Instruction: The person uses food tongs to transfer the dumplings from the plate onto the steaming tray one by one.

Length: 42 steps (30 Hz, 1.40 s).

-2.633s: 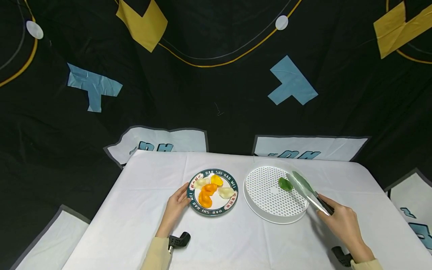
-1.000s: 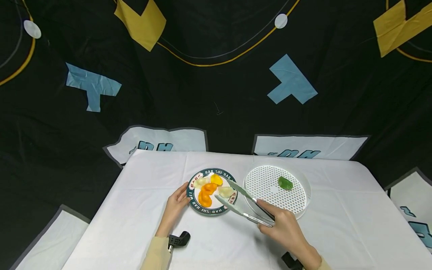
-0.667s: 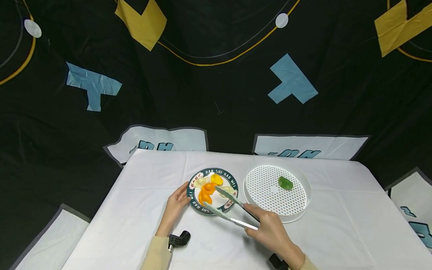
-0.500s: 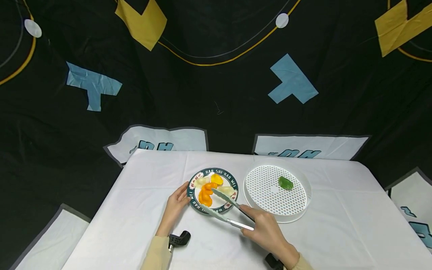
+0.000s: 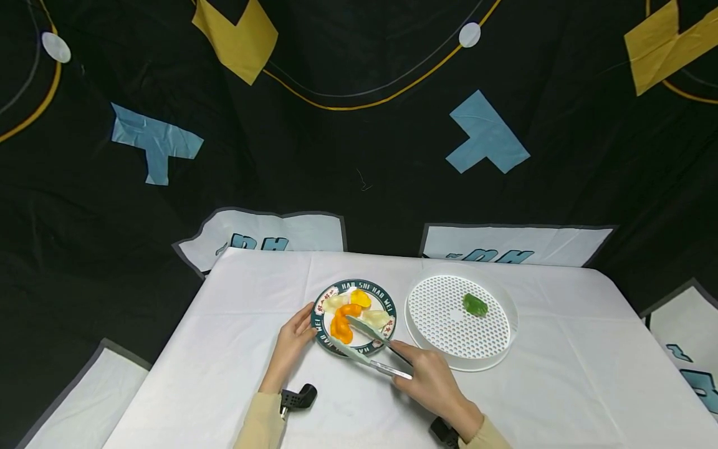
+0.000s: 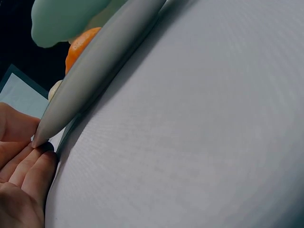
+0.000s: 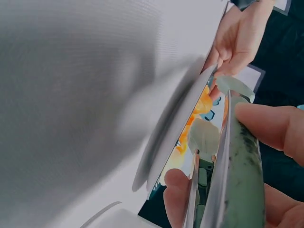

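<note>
My left hand (image 5: 293, 346) pinches the left rim of a round plate (image 5: 391, 307) with a dark green lettered border; in the left wrist view the thumb lies over the plate edge and the fingers below. On it lie orange pepper-like pieces (image 5: 341, 328), a yellow piece (image 5: 361, 298) and pale pieces (image 5: 376, 319). My right hand (image 5: 432, 377) holds a pair of tongs (image 5: 354, 355) with pale green tips. The tips stand apart over the plate's near side, close around the lower orange piece; whether they touch it I cannot tell.
Right of the plate stands a round white perforated tray (image 5: 443, 318) with one green pepper-like piece (image 5: 475, 305) on it. A white cloth (image 5: 235, 299) covers the table, and a black backdrop (image 5: 336, 168) hangs behind.
My right hand has carried the tongs left from the tray to the plate, leaving the green piece on the tray. Lately the tips shifted slightly towards the orange piece. The left hand stayed put.
</note>
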{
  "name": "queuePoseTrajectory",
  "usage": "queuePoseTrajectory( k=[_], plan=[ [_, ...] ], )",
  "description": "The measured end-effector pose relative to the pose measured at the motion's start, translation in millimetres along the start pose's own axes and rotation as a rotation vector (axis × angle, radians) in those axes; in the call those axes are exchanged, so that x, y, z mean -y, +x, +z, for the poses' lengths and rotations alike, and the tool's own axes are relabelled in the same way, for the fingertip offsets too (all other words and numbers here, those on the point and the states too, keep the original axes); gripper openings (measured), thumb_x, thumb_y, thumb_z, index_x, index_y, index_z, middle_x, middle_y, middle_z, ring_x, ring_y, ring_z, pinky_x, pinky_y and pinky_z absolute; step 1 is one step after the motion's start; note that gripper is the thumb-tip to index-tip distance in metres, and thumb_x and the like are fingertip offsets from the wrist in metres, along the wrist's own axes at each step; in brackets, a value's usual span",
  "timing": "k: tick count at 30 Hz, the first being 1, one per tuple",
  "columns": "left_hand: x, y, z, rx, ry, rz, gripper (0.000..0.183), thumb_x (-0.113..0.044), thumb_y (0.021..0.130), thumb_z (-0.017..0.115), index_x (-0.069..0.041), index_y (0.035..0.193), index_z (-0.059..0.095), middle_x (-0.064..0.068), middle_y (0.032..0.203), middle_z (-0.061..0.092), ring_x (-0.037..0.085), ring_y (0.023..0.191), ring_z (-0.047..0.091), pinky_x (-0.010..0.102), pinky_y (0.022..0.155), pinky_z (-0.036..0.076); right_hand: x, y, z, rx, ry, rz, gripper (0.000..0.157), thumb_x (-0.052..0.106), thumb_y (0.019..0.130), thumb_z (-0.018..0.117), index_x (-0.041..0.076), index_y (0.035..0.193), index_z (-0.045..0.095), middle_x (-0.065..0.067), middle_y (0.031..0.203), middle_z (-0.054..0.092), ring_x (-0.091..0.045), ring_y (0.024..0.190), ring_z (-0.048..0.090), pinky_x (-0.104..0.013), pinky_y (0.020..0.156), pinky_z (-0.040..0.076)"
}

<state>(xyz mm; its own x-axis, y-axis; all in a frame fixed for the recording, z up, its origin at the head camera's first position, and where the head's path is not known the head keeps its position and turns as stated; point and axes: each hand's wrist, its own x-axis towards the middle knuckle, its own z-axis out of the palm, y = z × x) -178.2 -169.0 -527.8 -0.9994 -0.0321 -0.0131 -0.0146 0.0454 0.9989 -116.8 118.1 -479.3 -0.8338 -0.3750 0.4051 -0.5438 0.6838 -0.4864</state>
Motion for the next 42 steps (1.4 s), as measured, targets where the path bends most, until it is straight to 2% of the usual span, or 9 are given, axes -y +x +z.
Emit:
queuePoseTrajectory(
  k=[11,16,21,26,29,36,38,42],
  plan=[
    [-1.2,-0.3,-0.5,0.009,-0.008,0.009,0.058,0.009,0.087,0.053,0.003,0.143,0.039,0.023,0.144,0.040,0.030,0.130,0.042,0.025,0.101,0.042,-1.1,3.9,3.4,0.033,-0.006,-0.011,0.049,0.005,0.064,0.074,-0.001,0.113,0.069,-0.011,0.108,0.070,-0.020,0.091,0.068,-0.035,0.075,0.058],
    [-1.9,0.1,-1.1,0.027,-0.032,0.031,0.058,0.012,0.086,0.051,0.006,0.143,0.037,0.026,0.144,0.038,0.033,0.131,0.041,0.029,0.102,0.041,-2.5,6.3,4.7,0.017,-0.028,-0.036,0.048,0.007,0.064,0.071,0.001,0.112,0.070,-0.008,0.107,0.071,-0.016,0.086,0.068,-0.032,0.070,0.058],
    [-2.3,-0.4,-0.9,0.031,-0.025,0.028,0.058,0.010,0.087,0.052,0.004,0.143,0.037,0.025,0.145,0.037,0.032,0.131,0.041,0.032,0.104,0.039,-3.4,7.8,5.4,0.019,-0.031,-0.041,0.046,0.007,0.065,0.071,0.001,0.110,0.070,-0.008,0.105,0.071,-0.015,0.081,0.067,-0.032,0.067,0.057],
    [-1.3,-0.1,-1.0,0.025,-0.017,0.030,0.058,0.010,0.087,0.052,0.005,0.143,0.037,0.025,0.145,0.038,0.033,0.131,0.041,0.032,0.104,0.039,-4.9,8.5,5.6,0.028,-0.019,-0.041,0.045,0.008,0.065,0.071,0.001,0.110,0.071,-0.008,0.104,0.071,-0.015,0.080,0.067,-0.032,0.067,0.058],
    [-1.0,0.4,-1.1,0.022,-0.014,0.029,0.058,0.011,0.087,0.052,0.005,0.143,0.038,0.025,0.144,0.038,0.032,0.130,0.042,0.031,0.104,0.039,-5.8,8.8,6.0,0.028,-0.016,-0.037,0.044,0.007,0.066,0.072,0.001,0.110,0.071,-0.008,0.104,0.071,-0.013,0.075,0.065,-0.028,0.063,0.056],
    [-2.2,0.0,-0.5,0.032,-0.015,0.024,0.058,0.009,0.088,0.052,0.004,0.143,0.037,0.023,0.146,0.037,0.032,0.131,0.041,0.032,0.105,0.038,-7.6,7.2,6.5,0.018,-0.021,-0.032,0.042,0.004,0.068,0.070,0.004,0.110,0.072,-0.006,0.104,0.071,-0.005,0.060,0.050,-0.019,0.051,0.044],
    [-2.3,0.0,-0.5,0.032,-0.016,0.025,0.058,0.009,0.088,0.052,0.004,0.143,0.037,0.023,0.146,0.037,0.032,0.131,0.041,0.032,0.105,0.038,-7.9,6.7,5.6,0.015,-0.011,-0.034,0.042,0.003,0.069,0.070,0.004,0.111,0.071,-0.006,0.105,0.071,-0.005,0.061,0.050,-0.018,0.052,0.042],
    [-2.6,0.4,-0.5,0.028,-0.021,0.026,0.058,0.010,0.087,0.051,0.004,0.143,0.038,0.024,0.146,0.037,0.032,0.131,0.040,0.031,0.105,0.038,-8.9,6.7,1.1,-0.016,0.003,-0.052,0.043,0.003,0.068,0.071,0.004,0.111,0.071,-0.006,0.106,0.071,-0.007,0.066,0.056,-0.021,0.053,0.048]
  ],
)
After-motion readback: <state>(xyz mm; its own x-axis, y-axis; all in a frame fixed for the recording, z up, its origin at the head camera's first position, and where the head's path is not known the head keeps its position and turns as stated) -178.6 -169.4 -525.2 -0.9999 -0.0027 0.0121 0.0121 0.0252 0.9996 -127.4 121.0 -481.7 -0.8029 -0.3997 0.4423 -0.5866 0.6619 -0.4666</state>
